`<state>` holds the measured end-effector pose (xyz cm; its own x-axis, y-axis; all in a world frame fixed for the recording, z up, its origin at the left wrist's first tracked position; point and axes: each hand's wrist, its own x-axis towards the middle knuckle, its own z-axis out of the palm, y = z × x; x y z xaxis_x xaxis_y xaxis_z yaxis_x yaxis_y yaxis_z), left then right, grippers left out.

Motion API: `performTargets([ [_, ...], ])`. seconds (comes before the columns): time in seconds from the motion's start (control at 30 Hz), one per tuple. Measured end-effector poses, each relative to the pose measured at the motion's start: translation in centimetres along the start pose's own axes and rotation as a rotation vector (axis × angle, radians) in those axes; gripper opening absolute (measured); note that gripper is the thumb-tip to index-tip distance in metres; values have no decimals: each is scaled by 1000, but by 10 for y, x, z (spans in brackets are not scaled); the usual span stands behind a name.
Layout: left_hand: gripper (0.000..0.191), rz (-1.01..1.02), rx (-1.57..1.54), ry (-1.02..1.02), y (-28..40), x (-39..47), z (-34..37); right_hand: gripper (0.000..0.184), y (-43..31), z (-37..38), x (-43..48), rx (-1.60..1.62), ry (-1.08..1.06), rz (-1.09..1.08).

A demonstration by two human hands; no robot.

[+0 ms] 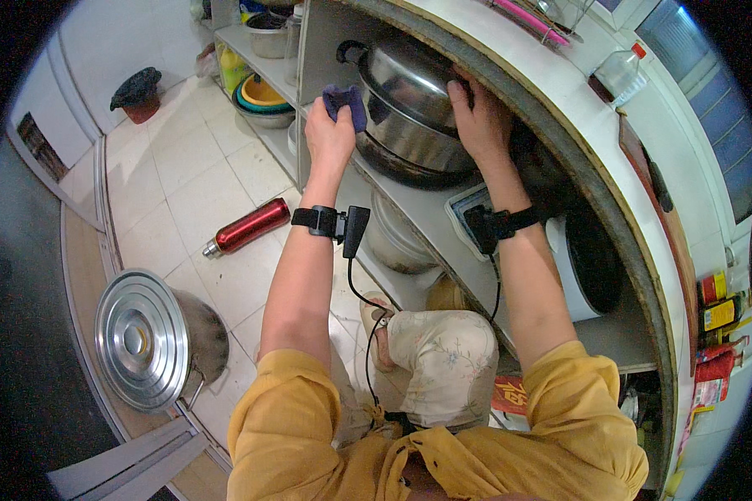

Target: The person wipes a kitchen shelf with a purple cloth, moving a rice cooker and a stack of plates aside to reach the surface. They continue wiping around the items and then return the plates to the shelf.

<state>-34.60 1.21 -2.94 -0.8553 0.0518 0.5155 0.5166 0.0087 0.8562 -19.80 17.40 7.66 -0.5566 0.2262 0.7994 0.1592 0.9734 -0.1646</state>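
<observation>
A folded dark purple cloth (346, 108) is pinched in my left hand (331, 131), just left of a large lidded stainless steel pot (413, 134). The pot stands on a cabinet shelf below the counter, with a dark round rim or pan under it and a black side handle at its upper left. My right hand (484, 119) rests at the right side of the pot's lid, thumb raised; its fingertips are partly hidden in shadow beneath the counter edge. Both wrists wear black straps with small devices and cables.
A red metal bottle (250, 227) lies on the tiled floor. A tall pot with a ridged lid (141, 341) stands lower left. Stacked bowls (263, 94) sit on the left shelf. The curved counter edge (576, 160) overhangs my right hand. A white container (579, 269) stands on the right.
</observation>
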Motion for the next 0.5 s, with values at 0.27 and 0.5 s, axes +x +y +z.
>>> performTargets([
  [0.27, 23, 8, -151, 79, -2, 7, -5, 52, 11, -4, 5, -150, 156, 105],
  [0.5, 27, -102, -251, 137, -10, 17, -17, 57, 20, -14, 5, -186, 112, 175],
])
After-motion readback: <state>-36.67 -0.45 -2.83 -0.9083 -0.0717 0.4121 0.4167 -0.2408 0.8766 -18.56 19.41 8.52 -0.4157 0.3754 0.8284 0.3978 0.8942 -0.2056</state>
